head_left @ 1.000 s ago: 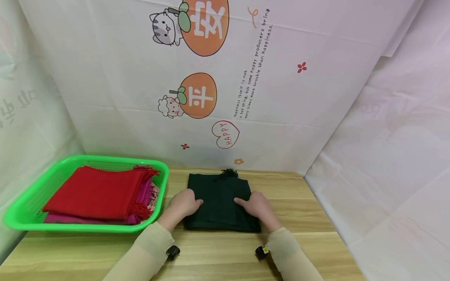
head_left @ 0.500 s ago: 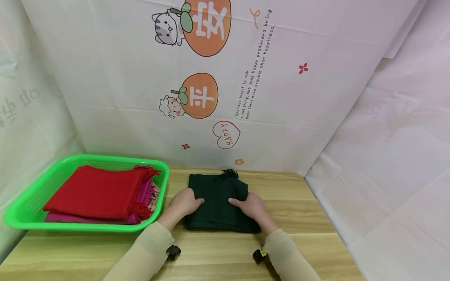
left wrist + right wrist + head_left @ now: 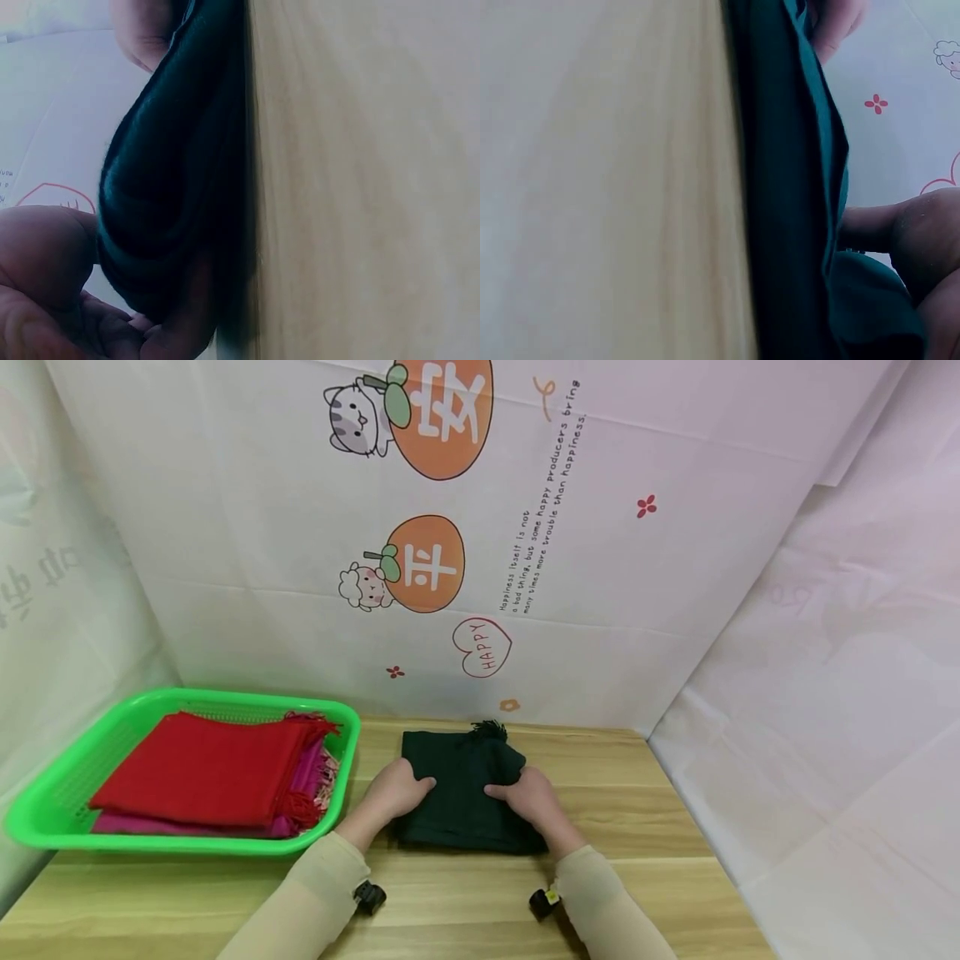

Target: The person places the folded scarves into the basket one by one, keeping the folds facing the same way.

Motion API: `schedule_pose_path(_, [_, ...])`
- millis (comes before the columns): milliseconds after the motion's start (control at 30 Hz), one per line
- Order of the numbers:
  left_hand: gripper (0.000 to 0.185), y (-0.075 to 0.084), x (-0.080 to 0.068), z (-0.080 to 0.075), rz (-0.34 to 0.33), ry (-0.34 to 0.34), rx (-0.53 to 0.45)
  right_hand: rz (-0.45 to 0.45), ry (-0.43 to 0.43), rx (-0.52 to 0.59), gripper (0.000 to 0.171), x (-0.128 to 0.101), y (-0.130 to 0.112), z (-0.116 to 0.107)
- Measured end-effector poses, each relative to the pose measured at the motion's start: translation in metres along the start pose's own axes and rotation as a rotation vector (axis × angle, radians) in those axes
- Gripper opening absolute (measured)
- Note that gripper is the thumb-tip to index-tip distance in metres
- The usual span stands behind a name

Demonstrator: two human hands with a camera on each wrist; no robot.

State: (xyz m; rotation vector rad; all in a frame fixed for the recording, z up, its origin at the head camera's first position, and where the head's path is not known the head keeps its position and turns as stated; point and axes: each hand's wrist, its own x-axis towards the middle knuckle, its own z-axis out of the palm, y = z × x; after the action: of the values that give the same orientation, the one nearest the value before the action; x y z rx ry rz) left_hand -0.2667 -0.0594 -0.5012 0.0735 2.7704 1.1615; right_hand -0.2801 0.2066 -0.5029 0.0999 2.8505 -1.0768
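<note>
A dark green folded scarf [image 3: 465, 802] lies on the wooden table, its tassels [image 3: 489, 729] bunched at the back edge. My left hand [image 3: 397, 789] grips its left side, thumb on top. In the left wrist view, fingers [image 3: 187, 319] of that hand reach under the layered fold. On the opposite side my right hand [image 3: 531, 793] holds the scarf's right edge, thumb on top, and the cloth is pushed up there. The right wrist view shows the right thumb [image 3: 870, 225] against the green cloth [image 3: 787, 187]; the other right fingers are mostly hidden.
A green plastic basket [image 3: 176, 843] stands to the left, holding a folded red scarf [image 3: 202, 768] above a magenta scarf [image 3: 157, 827] with fringes. White printed sheeting [image 3: 600, 635] rises behind and at both sides of the wooden table [image 3: 450, 902].
My right hand has moved left, drawing the scarf's right edge inward so the cloth bunches up and narrows. The left hand has stayed nearly still on its side.
</note>
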Motion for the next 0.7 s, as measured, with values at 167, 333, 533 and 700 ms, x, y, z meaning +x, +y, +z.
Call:
schedule_pose_path(167, [0.038, -0.0013, 0.0011, 0.0013, -0.005, -0.009, -0.068, 0.016, 0.009, 0.088, 0.090, 0.0025, 0.0001, 0.0024])
schedule_pose_path(333, [0.055, -0.0013, 0.0007, 0.0037, -0.029, -0.025, -0.151, 0.008, 0.017, 0.147, 0.083, 0.0041, 0.0023, 0.0037])
schedule_pose_path(533, [0.067, 0.0016, -0.0021, 0.0036, -0.051, -0.024, -0.209, 0.020, 0.006, 0.235, 0.081, 0.0039, 0.0035, 0.0014])
schedule_pose_path(700, [0.063, 0.0008, -0.0023, 0.0038, -0.044, -0.016, -0.204, 0.023, -0.014, 0.240, 0.085, 0.0028, 0.0046, -0.0012])
